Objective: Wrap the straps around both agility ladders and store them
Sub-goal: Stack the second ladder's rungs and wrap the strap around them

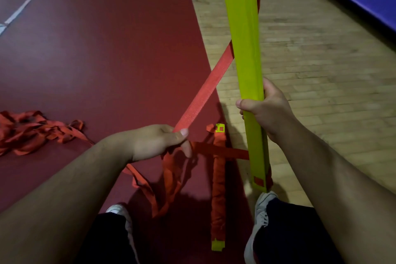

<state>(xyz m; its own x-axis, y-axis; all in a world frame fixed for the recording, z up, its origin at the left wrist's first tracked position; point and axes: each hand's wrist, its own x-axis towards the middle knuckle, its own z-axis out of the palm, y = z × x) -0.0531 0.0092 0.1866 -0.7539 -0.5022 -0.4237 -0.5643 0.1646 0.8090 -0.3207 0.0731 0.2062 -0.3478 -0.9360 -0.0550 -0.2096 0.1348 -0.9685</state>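
Standing over the floor (107, 49), red mat left, wood boards right. The yellow-green ladder bundle (244, 38) stands nearly upright, its lower end by our right shoe. We judge the stacked rungs stiff and light, best gripped low on the stack. A loose strap heap (32, 130) lies well apart at left. The second ladder (218, 188), bound in red, lies on the mat between our feet. The strap (205, 92) runs taut from the bundle; soft webbing, wants tension. Our right hand (270, 111) wraps the bundle; our left hand (156, 141) pinches the strap under the thumb.
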